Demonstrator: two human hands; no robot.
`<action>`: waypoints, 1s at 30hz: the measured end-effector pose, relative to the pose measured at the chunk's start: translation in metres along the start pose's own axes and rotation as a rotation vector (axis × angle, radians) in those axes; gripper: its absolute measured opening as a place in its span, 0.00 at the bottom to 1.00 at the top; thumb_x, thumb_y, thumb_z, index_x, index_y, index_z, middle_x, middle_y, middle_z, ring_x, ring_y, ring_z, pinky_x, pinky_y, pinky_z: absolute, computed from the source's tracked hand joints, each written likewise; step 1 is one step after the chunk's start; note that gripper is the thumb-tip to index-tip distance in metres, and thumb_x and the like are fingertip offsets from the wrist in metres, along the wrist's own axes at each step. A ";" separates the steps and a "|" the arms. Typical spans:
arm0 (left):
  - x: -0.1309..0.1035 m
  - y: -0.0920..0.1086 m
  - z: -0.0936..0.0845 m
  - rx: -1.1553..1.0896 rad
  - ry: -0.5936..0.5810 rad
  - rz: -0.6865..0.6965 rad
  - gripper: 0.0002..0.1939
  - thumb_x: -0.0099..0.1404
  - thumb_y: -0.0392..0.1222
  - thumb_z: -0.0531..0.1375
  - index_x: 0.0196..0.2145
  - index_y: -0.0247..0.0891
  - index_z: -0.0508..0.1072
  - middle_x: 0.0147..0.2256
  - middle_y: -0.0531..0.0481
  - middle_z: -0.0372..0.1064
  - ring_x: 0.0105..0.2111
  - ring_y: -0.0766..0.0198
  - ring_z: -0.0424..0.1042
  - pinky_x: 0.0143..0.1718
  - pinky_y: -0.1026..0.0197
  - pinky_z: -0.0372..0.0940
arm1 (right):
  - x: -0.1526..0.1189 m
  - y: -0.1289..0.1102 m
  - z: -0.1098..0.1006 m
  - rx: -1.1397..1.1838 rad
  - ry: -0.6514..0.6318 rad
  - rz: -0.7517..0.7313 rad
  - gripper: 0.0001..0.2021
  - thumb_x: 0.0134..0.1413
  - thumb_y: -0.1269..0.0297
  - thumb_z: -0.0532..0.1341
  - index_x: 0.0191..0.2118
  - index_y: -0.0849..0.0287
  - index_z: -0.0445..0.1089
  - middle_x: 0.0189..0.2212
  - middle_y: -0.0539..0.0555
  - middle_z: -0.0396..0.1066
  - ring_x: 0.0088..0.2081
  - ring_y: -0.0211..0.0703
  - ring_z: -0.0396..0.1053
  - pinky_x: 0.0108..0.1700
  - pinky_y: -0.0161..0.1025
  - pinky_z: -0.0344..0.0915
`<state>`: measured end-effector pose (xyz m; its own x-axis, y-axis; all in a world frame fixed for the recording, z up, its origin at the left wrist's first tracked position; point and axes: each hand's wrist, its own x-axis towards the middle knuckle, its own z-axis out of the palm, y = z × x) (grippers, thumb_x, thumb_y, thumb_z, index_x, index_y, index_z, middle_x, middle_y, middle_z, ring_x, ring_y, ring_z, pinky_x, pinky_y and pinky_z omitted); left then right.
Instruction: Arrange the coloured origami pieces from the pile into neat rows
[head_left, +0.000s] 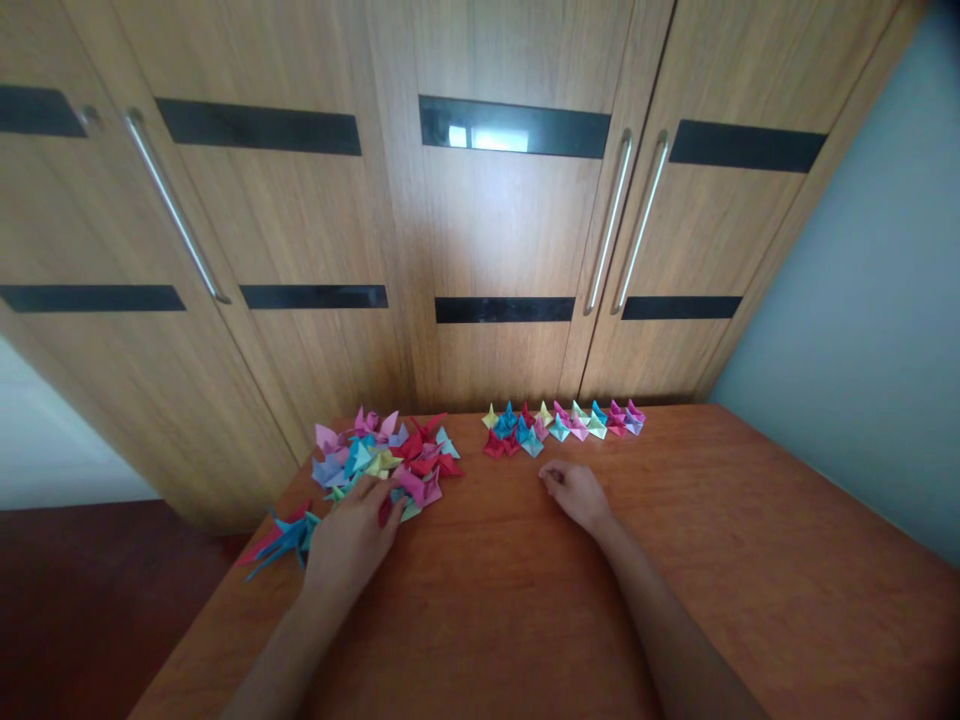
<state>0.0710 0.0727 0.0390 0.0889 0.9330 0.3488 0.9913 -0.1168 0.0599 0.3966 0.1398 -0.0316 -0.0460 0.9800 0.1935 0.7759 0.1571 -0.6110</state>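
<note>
A loose pile of folded paper pieces (390, 455) in pink, red, blue, purple and green lies at the table's far left. My left hand (352, 535) rests flat on the near edge of that pile, fingers spread over a few pieces. A tidy double row of small folded paper shapes (562, 422) runs along the far edge of the table, right of the pile. My right hand (574, 492) lies on the bare wood just in front of that row, fingers loosely curled, nothing visible in it.
The wooden table (735, 560) stands against a wardrobe (495, 230) with long metal handles. A few blue and red paper cranes (281, 540) lie at the table's left edge, beside my left hand. A pale wall is at the right, dark floor at the left.
</note>
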 end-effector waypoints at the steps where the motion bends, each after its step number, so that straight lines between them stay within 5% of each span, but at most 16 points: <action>1: 0.000 0.002 0.001 0.011 -0.004 0.010 0.15 0.65 0.45 0.50 0.45 0.43 0.70 0.45 0.47 0.68 0.39 0.57 0.72 0.33 0.61 0.67 | 0.000 0.000 0.000 0.004 -0.002 -0.002 0.09 0.52 0.65 0.55 0.32 0.54 0.74 0.26 0.49 0.73 0.29 0.39 0.69 0.32 0.32 0.58; 10: 0.008 0.020 0.006 0.054 0.019 0.094 0.17 0.62 0.46 0.56 0.49 0.42 0.68 0.50 0.42 0.62 0.50 0.51 0.63 0.43 0.55 0.65 | -0.001 0.000 0.001 0.006 -0.009 0.011 0.09 0.52 0.66 0.56 0.33 0.54 0.75 0.26 0.49 0.73 0.29 0.39 0.69 0.31 0.32 0.59; 22: 0.011 0.012 0.016 0.028 0.024 0.216 0.17 0.63 0.36 0.54 0.48 0.46 0.70 0.52 0.49 0.67 0.53 0.52 0.61 0.52 0.49 0.57 | -0.001 -0.001 0.000 0.001 -0.004 -0.001 0.10 0.52 0.65 0.56 0.33 0.54 0.75 0.26 0.49 0.73 0.29 0.39 0.68 0.32 0.32 0.59; 30: 0.009 0.000 0.008 -0.240 0.252 0.155 0.17 0.63 0.47 0.55 0.48 0.40 0.70 0.49 0.45 0.68 0.49 0.53 0.65 0.53 0.51 0.58 | -0.002 -0.001 0.000 0.015 0.000 -0.021 0.10 0.52 0.65 0.55 0.32 0.54 0.74 0.26 0.50 0.73 0.29 0.39 0.69 0.32 0.32 0.59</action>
<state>0.0723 0.0837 0.0347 0.1798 0.7885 0.5881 0.9145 -0.3542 0.1953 0.3960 0.1381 -0.0313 -0.0621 0.9764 0.2067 0.7652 0.1795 -0.6182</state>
